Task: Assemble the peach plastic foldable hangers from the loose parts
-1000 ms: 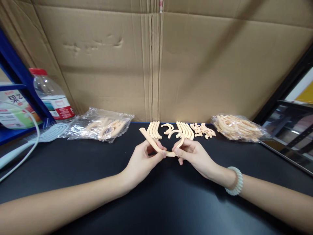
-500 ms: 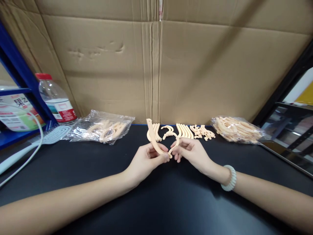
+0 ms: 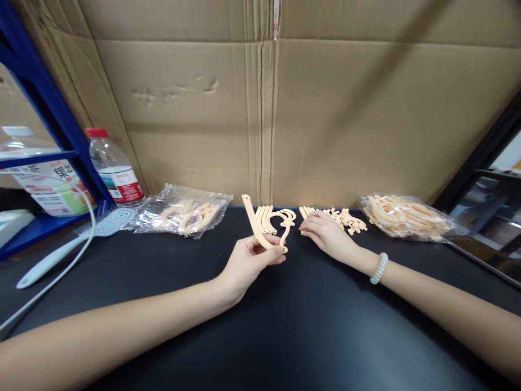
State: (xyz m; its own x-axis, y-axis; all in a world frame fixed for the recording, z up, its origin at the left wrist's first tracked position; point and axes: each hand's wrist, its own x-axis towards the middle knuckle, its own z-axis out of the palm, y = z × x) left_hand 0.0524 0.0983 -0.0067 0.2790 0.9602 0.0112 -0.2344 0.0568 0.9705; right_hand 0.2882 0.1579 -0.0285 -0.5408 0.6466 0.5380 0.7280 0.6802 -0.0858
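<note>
My left hand (image 3: pixel 254 263) is closed, pinching a beige curved hanger arm (image 3: pixel 253 218) near its lower end. A curved hanger hook (image 3: pixel 284 231) meets the arm at the fingertips and rises on the right; its curl overlaps pieces behind. The arm's upper end has a small hole. My right hand (image 3: pixel 331 236) reaches over the right-hand row of hanger arms (image 3: pixel 306 210), its bent fingers together on one of them; the thumb is mostly hidden. Another row of hanger arms (image 3: pixel 264 217) lies behind my left hand. Small beige connector pieces (image 3: pixel 352 221) lie in a pile right of my right hand.
Clear bags of beige pieces lie at the left (image 3: pixel 191 212) and right (image 3: pixel 407 217). A pale blue hairbrush (image 3: pixel 61 258), a white cable (image 3: pixel 75 260) and a red-capped bottle (image 3: pixel 118 171) stand or lie left. Cardboard (image 3: pixel 195 136) closes off the back of the black table (image 3: pixel 293 331).
My right hand has let go of the hook and moved right onto the row of hanger arms. My left hand still holds the arm and hook together. The view has shifted slightly left.
</note>
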